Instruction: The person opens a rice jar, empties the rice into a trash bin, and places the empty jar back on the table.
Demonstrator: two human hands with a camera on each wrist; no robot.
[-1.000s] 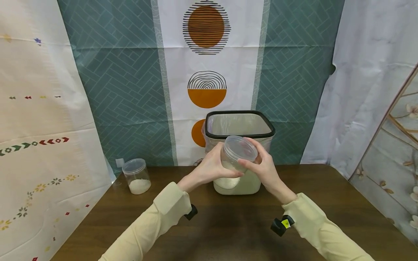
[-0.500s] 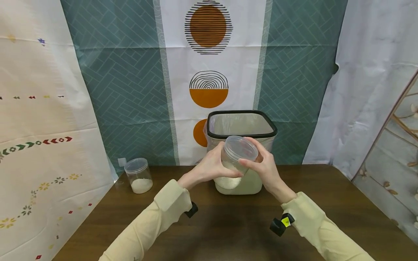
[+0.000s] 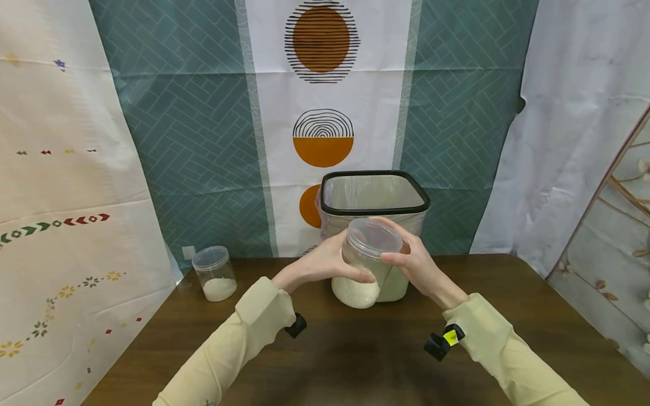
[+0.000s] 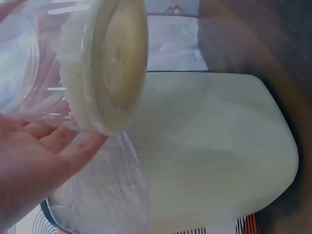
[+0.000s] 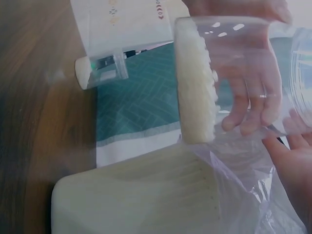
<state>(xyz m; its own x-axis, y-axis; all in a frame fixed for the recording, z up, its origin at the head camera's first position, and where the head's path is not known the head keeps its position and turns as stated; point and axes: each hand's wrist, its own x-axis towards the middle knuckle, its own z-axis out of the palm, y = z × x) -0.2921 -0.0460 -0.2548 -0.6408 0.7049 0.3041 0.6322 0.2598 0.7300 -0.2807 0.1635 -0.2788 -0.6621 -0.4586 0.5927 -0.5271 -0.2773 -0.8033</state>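
A clear plastic jar (image 3: 361, 260) with white grains in its bottom is held up, tilted, in front of a trash can. My left hand (image 3: 330, 260) grips its body from the left, thumb across the near side. My right hand (image 3: 413, 259) holds the jar's clear screw lid (image 3: 374, 238), with the thumb at the near edge and fingers behind. In the left wrist view, the jar's round base (image 4: 122, 58) shows beside the left fingers. Through the clear wall in the right wrist view, left-hand fingers (image 5: 251, 97) show behind the grains (image 5: 195, 83).
The pale trash can (image 3: 398, 285), with a black rim and thin plastic liner (image 5: 248, 190), stands on the brown wooden table (image 3: 345, 361) against a patterned cloth (image 3: 213, 141). A second lidded jar (image 3: 215, 273) with white grains stands at the table's back left.
The jar and both hands have come down slightly, and more of the jar's base shows below the left hand. The right thumb has shifted a little to the right along the lid.
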